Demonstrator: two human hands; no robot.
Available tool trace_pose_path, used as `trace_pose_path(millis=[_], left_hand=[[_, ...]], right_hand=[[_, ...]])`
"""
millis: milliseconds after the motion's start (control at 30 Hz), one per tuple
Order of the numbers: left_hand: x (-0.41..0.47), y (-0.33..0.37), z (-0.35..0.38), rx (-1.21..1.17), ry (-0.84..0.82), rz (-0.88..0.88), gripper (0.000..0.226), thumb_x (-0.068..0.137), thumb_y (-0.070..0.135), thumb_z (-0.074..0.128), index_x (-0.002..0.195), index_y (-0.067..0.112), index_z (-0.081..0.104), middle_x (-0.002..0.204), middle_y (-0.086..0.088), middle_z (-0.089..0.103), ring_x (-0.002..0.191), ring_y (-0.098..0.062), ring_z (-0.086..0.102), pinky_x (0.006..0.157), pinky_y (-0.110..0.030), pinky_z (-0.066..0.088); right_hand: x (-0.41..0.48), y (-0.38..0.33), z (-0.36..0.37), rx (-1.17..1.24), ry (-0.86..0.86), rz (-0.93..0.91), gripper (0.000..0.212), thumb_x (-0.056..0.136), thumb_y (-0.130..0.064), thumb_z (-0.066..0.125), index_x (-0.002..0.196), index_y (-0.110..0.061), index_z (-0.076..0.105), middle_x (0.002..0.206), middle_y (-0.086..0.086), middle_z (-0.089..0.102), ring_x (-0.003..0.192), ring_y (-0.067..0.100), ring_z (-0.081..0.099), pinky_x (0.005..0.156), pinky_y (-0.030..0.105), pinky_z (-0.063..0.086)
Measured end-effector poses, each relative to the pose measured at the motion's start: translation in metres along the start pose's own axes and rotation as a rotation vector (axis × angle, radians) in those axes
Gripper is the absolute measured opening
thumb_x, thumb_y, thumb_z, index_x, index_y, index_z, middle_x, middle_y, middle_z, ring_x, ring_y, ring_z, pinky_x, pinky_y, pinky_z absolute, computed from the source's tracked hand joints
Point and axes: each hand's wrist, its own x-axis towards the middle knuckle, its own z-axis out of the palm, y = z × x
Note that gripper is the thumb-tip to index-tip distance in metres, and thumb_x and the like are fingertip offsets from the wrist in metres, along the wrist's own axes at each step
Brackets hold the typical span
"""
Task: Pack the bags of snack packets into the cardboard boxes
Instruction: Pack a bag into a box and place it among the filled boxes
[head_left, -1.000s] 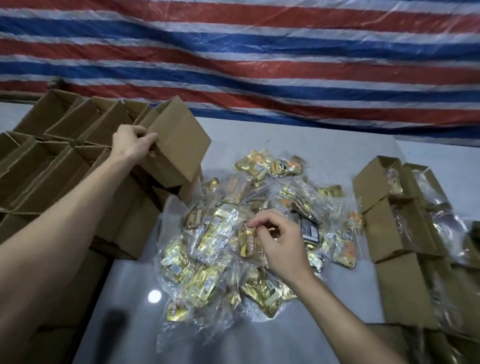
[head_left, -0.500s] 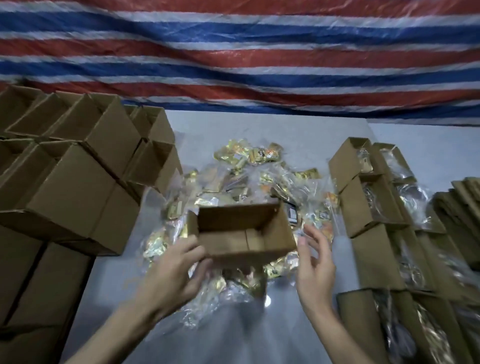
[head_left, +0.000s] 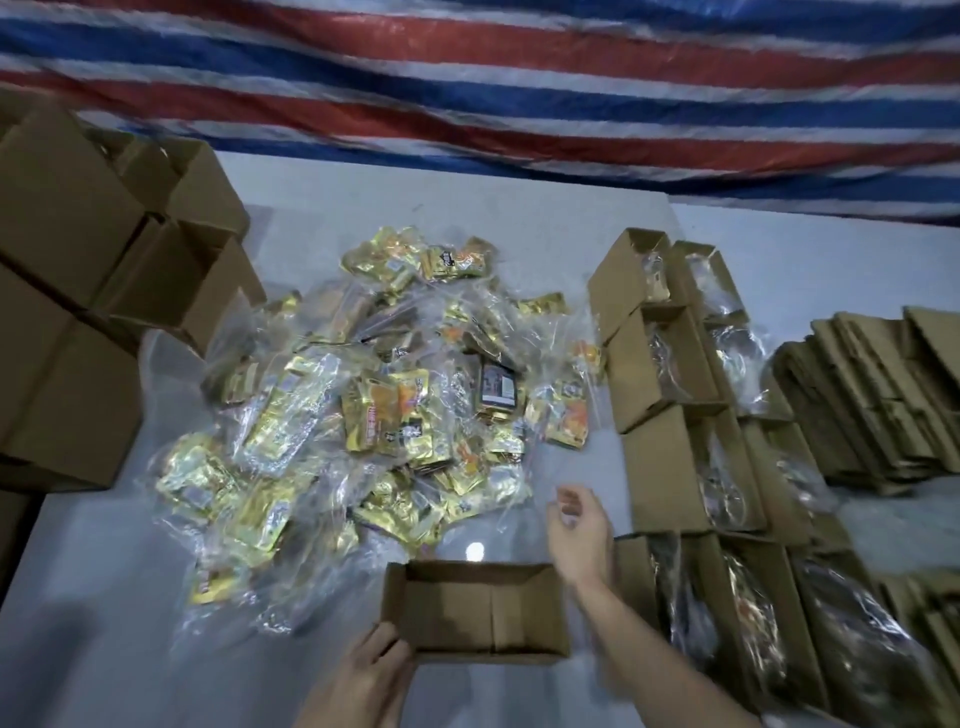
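Observation:
An empty open cardboard box (head_left: 475, 613) sits on the grey table (head_left: 130, 623) near its front edge. My left hand (head_left: 376, 662) holds the box at its near left corner. My right hand (head_left: 579, 530) hovers just right of the box, fingers loosely curled, holding nothing. Behind the box lies a big heap of clear bags of gold snack packets (head_left: 384, 415).
Empty open boxes (head_left: 78, 291) are stacked along the left. Boxes filled with bags (head_left: 691, 457) stand in rows on the right, with a pile of flattened cardboard (head_left: 878, 395) beyond them. A striped red, white and blue tarp (head_left: 519, 78) hangs behind the table.
My left hand took a box from the left stack and brought it down in front of the heap. My right hand left the bags and moved to the box's right side.

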Motion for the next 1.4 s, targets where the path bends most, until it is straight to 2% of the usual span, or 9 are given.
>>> trace_pose_path(millis=[167,367,467,767,867,1033,1167,1300,1400], left_hand=[[0.0,0.003,0.016,0.003,0.113,-0.114,0.031,0.101,0.035,0.042,0.085,0.02,0.064,0.087,0.001,0.063,0.079,-0.017,0.054,0.054,-0.03,0.051],[0.009,0.007,0.002,0.082,0.002,-0.155,0.021,0.094,0.025,0.055,0.078,0.015,0.065,0.084,0.004,0.061,0.076,-0.019,0.054,0.066,-0.03,0.046],[0.011,0.009,-0.003,0.167,-0.053,-0.156,0.012,0.087,0.024,0.06,0.081,0.018,0.067,0.084,0.005,0.063,0.074,-0.021,0.056,0.064,-0.034,0.047],[0.01,0.02,-0.008,0.23,-0.114,-0.176,0.014,0.082,0.022,0.061,0.089,0.02,0.073,0.094,0.004,0.066,0.08,-0.022,0.06,0.072,-0.029,0.038],[0.011,0.025,-0.01,0.226,-0.13,-0.205,0.012,0.078,0.02,0.067,0.088,0.02,0.073,0.094,0.003,0.066,0.081,-0.022,0.062,0.073,-0.028,0.035],[0.009,0.03,-0.008,0.236,-0.133,-0.263,0.009,0.082,0.019,0.072,0.091,0.02,0.074,0.096,0.003,0.065,0.088,-0.024,0.062,0.077,-0.03,0.041],[0.005,0.029,-0.005,0.226,-0.125,-0.277,0.011,0.09,0.021,0.065,0.098,0.02,0.073,0.101,0.001,0.064,0.095,-0.025,0.059,0.08,-0.036,0.047],[0.001,0.027,0.001,0.174,-0.092,-0.276,0.011,0.094,0.017,0.063,0.098,0.015,0.073,0.1,-0.002,0.063,0.094,-0.029,0.057,0.075,-0.042,0.051],[-0.004,0.025,0.007,0.159,-0.077,-0.285,0.012,0.096,0.019,0.061,0.097,0.013,0.072,0.101,-0.002,0.063,0.095,-0.027,0.055,0.075,-0.044,0.05]], right_hand=[[0.119,-0.011,0.001,-0.178,-0.018,0.014,0.039,0.093,-0.022,0.059,0.132,-0.017,0.055,0.125,0.007,0.061,0.112,0.03,0.059,0.093,0.036,0.048],[0.218,-0.006,0.021,-0.299,-0.131,0.135,0.03,0.088,-0.017,0.064,0.114,-0.01,0.05,0.135,0.021,0.053,0.125,0.04,0.051,0.106,0.045,0.042],[0.221,0.002,0.03,-0.398,-0.171,0.177,0.056,0.086,-0.023,0.073,0.134,-0.003,0.05,0.139,0.021,0.052,0.129,0.037,0.049,0.107,0.04,0.041],[0.182,-0.015,0.007,-0.354,0.196,0.022,0.028,0.091,-0.024,0.062,0.112,-0.006,0.067,0.125,0.022,0.06,0.115,0.041,0.059,0.092,0.045,0.049],[0.16,-0.033,-0.009,-0.209,0.217,-0.118,0.007,0.093,-0.014,0.05,0.094,-0.018,0.055,0.105,0.014,0.061,0.109,0.036,0.058,0.09,0.041,0.045],[0.105,-0.05,-0.05,0.032,0.171,-0.24,0.017,0.09,-0.016,0.056,0.081,-0.023,0.043,0.078,-0.005,0.048,0.077,0.018,0.05,0.072,0.034,0.043],[0.056,-0.064,-0.083,0.296,-0.123,-0.263,0.015,0.091,-0.006,0.064,0.088,-0.012,0.051,0.099,0.003,0.073,0.088,0.021,0.07,0.065,0.025,0.059],[-0.002,-0.079,-0.108,0.545,-0.593,-0.415,0.018,0.096,0.014,0.044,0.088,0.001,0.035,0.113,0.013,0.073,0.1,0.038,0.071,0.075,0.045,0.062],[-0.038,-0.084,-0.115,0.635,-0.838,-0.483,0.022,0.093,0.001,0.049,0.083,-0.007,0.032,0.114,0.024,0.069,0.104,0.046,0.067,0.077,0.052,0.06]])
